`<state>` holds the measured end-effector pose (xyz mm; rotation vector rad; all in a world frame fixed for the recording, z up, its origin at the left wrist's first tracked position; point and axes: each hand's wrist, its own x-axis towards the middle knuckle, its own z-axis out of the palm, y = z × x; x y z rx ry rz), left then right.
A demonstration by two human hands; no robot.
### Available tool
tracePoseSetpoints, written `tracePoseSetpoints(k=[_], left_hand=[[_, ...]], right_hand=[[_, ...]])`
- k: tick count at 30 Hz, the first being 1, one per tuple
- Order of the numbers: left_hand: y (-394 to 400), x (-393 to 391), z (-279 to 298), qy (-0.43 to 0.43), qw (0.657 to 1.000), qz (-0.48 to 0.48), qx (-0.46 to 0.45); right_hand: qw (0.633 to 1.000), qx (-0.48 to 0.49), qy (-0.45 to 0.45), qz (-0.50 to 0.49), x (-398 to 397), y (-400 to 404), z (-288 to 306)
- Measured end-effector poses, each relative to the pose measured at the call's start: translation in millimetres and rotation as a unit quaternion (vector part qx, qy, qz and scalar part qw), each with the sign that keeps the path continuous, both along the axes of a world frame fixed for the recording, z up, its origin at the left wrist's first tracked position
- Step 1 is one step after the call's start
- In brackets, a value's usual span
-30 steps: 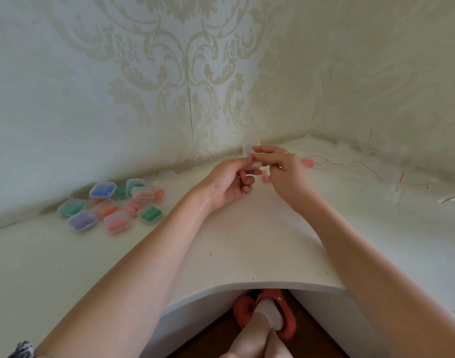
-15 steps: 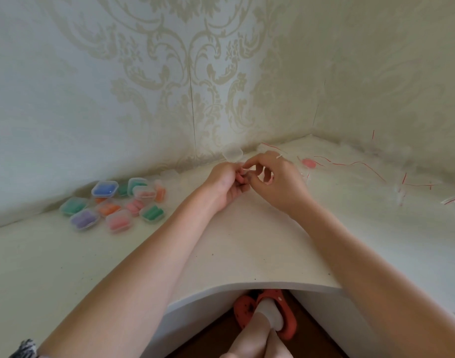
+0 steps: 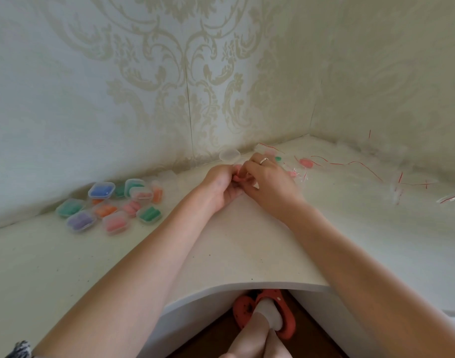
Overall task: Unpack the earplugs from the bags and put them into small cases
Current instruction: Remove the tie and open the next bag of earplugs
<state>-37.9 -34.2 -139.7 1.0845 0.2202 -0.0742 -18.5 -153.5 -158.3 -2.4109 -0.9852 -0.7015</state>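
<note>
Head view: white matte corner desk [image 3: 236, 254], concave cutout at the front edge, faint specks on the surface. Wallpaper [image 3: 169, 73] behind is pale with a raised damask scroll pattern.

Left hand [image 3: 221, 188] and right hand [image 3: 269, 180] meet near the back corner, fingertips touching. Between them is a small pink earplug [image 3: 238, 178], soft-looking, rounded. Both hands have fingers curled in around it, pinching; exact split of grip between the two is hard to read. Right hand wears a thin metallic ring [image 3: 264, 160].

Clear small case [image 3: 229, 154], rounded-square, translucent plastic, sits just behind the fingertips, looks empty. Whether the left hand touches it I can't tell.

Filled cases [image 3: 110, 205] cluster well left of the hands: clear glossy shells holding blue, teal, orange, pink and purple plugs, some stacked or overlapping.

Right of the hands: crumpled clear bags [image 3: 298, 174] with thin red seal strips, a loose pink plug [image 3: 305, 163] and a green one [image 3: 278, 158] among them. More red-striped bag scraps [image 3: 451, 198] lie further right.

Under the cutout: orange perforated clog [image 3: 262, 310], white sock.

Vs 0.5 s ago: hands nearly the same spot, closed tighter together, the gap under the right fingers is gone. Vs 1.0 s ago: the clear case was up at the fingertips, now it lies behind them.
</note>
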Motion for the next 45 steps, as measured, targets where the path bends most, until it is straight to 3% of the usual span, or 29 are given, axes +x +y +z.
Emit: tracePoseSetpoints(k=[3, 8, 10, 23, 31, 36, 42, 45], left_hand=[[0, 1, -1, 0.004, 1.000, 0.002, 0.001], [1, 4, -3, -0.001, 1.000, -0.011, 0.014], [0, 4, -4, -0.011, 1.000, -0.020, 0.017], [-2, 0, -2, -0.016, 0.998, -0.062, -0.027], [0, -3, 0, -0.019, 0.998, -0.054, 0.003], [-2, -5, 3, -0.010, 0.997, -0.071, 0.018], [5, 1, 0, 0.029, 0.996, -0.056, -0.058], [5, 5, -3, 0.019, 0.999, -0.045, -0.022]], right_hand=[[1.000, 0.000, -0.006, 0.009, 1, -1, -1], [0.975, 0.210, 0.074, -0.020, 2, -4, 7], [0.966, 0.239, 0.086, -0.038, 3, -6, 7], [0.981, 0.164, 0.084, -0.058, 9, -15, 3], [0.939, 0.302, 0.156, -0.056, 6, -12, 10], [0.924, 0.277, 0.263, -0.003, 6, -11, 9], [0.914, 0.315, 0.257, -0.006, 7, -11, 8], [0.918, 0.298, 0.260, -0.010, 9, -10, 8]])
